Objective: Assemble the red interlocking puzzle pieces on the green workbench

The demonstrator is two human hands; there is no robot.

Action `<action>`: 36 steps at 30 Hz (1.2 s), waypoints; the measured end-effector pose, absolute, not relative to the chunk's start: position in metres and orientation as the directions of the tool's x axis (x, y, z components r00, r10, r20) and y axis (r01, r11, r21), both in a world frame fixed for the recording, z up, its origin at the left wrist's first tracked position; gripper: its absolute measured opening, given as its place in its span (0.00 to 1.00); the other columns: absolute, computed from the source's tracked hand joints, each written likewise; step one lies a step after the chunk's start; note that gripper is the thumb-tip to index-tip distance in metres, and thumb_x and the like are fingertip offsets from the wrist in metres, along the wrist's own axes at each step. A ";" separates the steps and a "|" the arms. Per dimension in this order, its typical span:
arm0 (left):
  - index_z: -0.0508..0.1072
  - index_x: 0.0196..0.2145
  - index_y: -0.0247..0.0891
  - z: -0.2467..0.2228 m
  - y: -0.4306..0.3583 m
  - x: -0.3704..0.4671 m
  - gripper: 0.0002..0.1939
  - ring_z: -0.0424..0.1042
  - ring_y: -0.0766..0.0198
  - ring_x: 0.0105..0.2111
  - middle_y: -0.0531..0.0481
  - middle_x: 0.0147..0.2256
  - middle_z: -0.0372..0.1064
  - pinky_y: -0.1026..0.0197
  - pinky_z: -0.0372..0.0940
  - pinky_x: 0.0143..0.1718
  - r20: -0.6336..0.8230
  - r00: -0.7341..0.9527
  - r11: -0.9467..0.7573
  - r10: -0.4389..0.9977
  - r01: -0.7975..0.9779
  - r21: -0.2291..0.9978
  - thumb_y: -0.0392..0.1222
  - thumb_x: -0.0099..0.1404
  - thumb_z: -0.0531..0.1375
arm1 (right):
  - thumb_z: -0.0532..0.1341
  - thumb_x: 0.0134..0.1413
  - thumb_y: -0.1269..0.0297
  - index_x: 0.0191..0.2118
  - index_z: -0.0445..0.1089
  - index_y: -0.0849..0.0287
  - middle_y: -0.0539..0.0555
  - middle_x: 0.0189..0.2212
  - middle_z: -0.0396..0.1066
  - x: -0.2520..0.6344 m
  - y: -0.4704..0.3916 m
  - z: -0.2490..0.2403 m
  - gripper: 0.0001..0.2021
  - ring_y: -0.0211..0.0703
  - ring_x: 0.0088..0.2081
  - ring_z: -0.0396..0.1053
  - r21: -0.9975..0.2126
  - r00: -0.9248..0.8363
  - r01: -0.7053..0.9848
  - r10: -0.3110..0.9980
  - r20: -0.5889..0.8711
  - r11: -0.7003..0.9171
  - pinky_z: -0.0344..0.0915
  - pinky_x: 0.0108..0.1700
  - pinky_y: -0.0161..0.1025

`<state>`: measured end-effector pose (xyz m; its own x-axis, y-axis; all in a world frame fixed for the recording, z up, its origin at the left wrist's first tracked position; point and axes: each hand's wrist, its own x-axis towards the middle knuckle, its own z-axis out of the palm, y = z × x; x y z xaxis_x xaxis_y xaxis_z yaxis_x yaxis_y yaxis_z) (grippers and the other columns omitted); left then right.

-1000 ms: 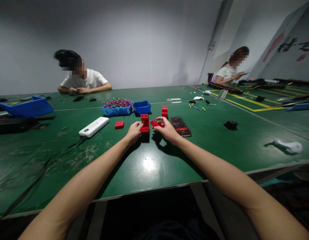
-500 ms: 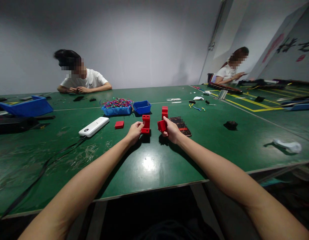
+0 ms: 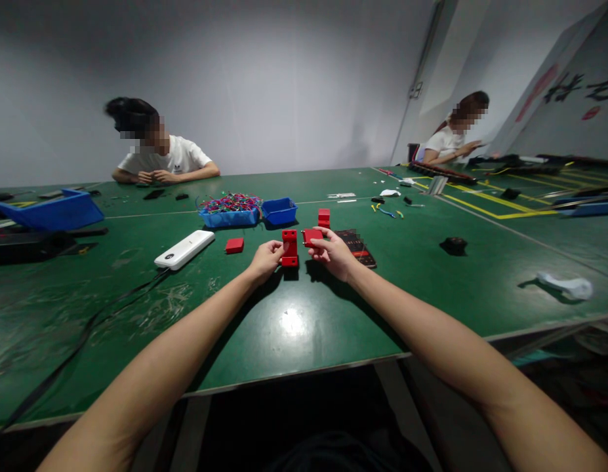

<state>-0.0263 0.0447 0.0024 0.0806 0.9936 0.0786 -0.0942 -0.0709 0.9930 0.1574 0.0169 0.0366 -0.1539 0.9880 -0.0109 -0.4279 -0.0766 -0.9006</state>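
Observation:
My left hand [image 3: 267, 259] is closed on a red bracket-like block [image 3: 289, 248] with a notch in its side and small holes, held upright just above the table. A flat red square block [image 3: 312, 237] with small pins on its left edge is pinched in my right hand [image 3: 332, 252]. The two red parts are close together but apart. Behind my right hand stands another red block [image 3: 324, 215]. A phone [image 3: 357, 248] lies just right of that hand, partly covered by it. A further flat red block [image 3: 234, 245] rests left of my left hand.
Beyond my hands sit a blue bin [image 3: 229, 217] of coloured wires and a smaller blue bin [image 3: 280, 212]. A white power bank [image 3: 185, 250] with a black strap lies left. Pliers [image 3: 386, 212] and a black object [image 3: 454, 246] are right. Two people sit across the table.
My right hand has turned the flat red block so its pins point left, and raised it slightly. My left hand has shifted a little right with the bracket-like block.

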 end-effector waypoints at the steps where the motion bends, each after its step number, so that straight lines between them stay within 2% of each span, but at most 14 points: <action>1: 0.70 0.28 0.33 0.002 0.045 -0.027 0.22 0.62 0.72 0.17 0.55 0.19 0.67 0.68 0.54 0.20 0.088 0.089 -0.082 0.992 -0.073 0.994 0.54 0.46 0.70 | 0.63 0.44 0.76 0.44 0.60 0.55 0.47 0.27 0.72 0.158 0.017 0.037 0.20 0.32 0.23 0.70 -0.892 -0.160 -0.446 0.987 -0.004 -0.076 0.62 0.22 0.27; 4: 0.70 0.28 0.33 0.003 0.044 -0.027 0.23 0.63 0.71 0.18 0.54 0.19 0.67 0.67 0.55 0.21 0.102 0.098 -0.100 0.990 -0.032 0.995 0.56 0.46 0.69 | 0.65 0.44 0.76 0.43 0.61 0.57 0.47 0.30 0.72 0.159 0.016 0.038 0.20 0.32 0.26 0.71 -0.877 -0.188 -0.474 0.982 0.013 -0.079 0.65 0.25 0.27; 8: 0.70 0.28 0.33 0.003 0.044 -0.025 0.22 0.65 0.69 0.20 0.53 0.21 0.69 0.66 0.57 0.23 0.112 0.080 -0.113 0.990 0.004 0.994 0.55 0.47 0.68 | 0.67 0.48 0.66 0.38 0.63 0.59 0.46 0.23 0.69 0.158 0.017 0.037 0.14 0.30 0.22 0.67 -0.896 -0.229 -0.438 0.973 0.028 -0.077 0.61 0.22 0.26; 12: 0.69 0.28 0.33 0.002 0.044 -0.024 0.23 0.65 0.69 0.21 0.54 0.23 0.69 0.65 0.58 0.25 0.124 0.077 -0.128 0.989 0.042 0.991 0.56 0.47 0.68 | 0.69 0.43 0.54 0.34 0.63 0.59 0.42 0.18 0.62 0.156 0.018 0.036 0.19 0.29 0.18 0.62 -0.913 -0.222 -0.404 0.974 0.039 -0.055 0.55 0.19 0.28; 16: 0.69 0.29 0.34 0.001 0.045 -0.023 0.25 0.64 0.70 0.22 0.54 0.23 0.68 0.65 0.58 0.26 0.136 0.090 -0.142 0.987 0.066 0.988 0.58 0.46 0.67 | 0.70 0.37 0.48 0.30 0.62 0.59 0.42 0.17 0.61 0.155 0.018 0.036 0.23 0.29 0.18 0.60 -0.921 -0.188 -0.388 0.981 0.046 -0.031 0.53 0.18 0.29; 21: 0.68 0.30 0.34 0.000 0.045 -0.023 0.25 0.64 0.70 0.22 0.54 0.23 0.68 0.65 0.57 0.26 0.137 0.104 -0.145 0.985 0.074 0.987 0.59 0.47 0.66 | 0.61 0.44 0.38 0.25 0.62 0.59 0.46 0.14 0.60 0.157 0.019 0.037 0.25 0.32 0.15 0.58 -0.912 -0.138 -0.393 0.988 -0.071 -0.120 0.50 0.16 0.31; 25: 0.68 0.30 0.34 0.001 0.045 -0.023 0.24 0.63 0.70 0.21 0.54 0.23 0.67 0.65 0.56 0.25 0.137 0.113 -0.147 0.984 0.088 0.985 0.59 0.48 0.66 | 0.55 0.51 0.39 0.24 0.60 0.57 0.47 0.11 0.58 0.159 0.018 0.039 0.24 0.34 0.14 0.54 -0.896 -0.127 -0.412 0.984 -0.121 -0.163 0.48 0.16 0.32; 31: 0.68 0.30 0.34 0.002 0.044 -0.023 0.24 0.64 0.70 0.22 0.54 0.24 0.68 0.65 0.57 0.26 0.136 0.117 -0.147 0.984 0.092 0.985 0.57 0.48 0.66 | 0.45 0.58 0.46 0.23 0.59 0.58 0.48 0.11 0.57 0.161 0.012 0.047 0.22 0.34 0.13 0.51 -0.864 -0.266 -0.447 0.956 -0.121 -0.234 0.46 0.15 0.31; 33: 0.68 0.30 0.34 0.002 0.044 -0.023 0.24 0.64 0.70 0.22 0.55 0.24 0.68 0.65 0.57 0.26 0.136 0.117 -0.147 0.984 0.097 0.984 0.58 0.48 0.66 | 0.45 0.58 0.45 0.22 0.59 0.58 0.48 0.11 0.57 0.160 0.011 0.049 0.24 0.33 0.13 0.50 -0.860 -0.296 -0.449 0.948 -0.115 -0.244 0.45 0.15 0.31; 36: 0.68 0.30 0.34 0.002 0.044 -0.024 0.24 0.64 0.70 0.22 0.55 0.24 0.68 0.65 0.56 0.26 0.138 0.118 -0.150 0.983 0.097 0.984 0.58 0.48 0.66 | 0.48 0.54 0.36 0.23 0.59 0.58 0.47 0.11 0.55 0.158 0.012 0.046 0.28 0.30 0.12 0.47 -0.866 -0.279 -0.434 0.951 -0.131 -0.247 0.42 0.14 0.30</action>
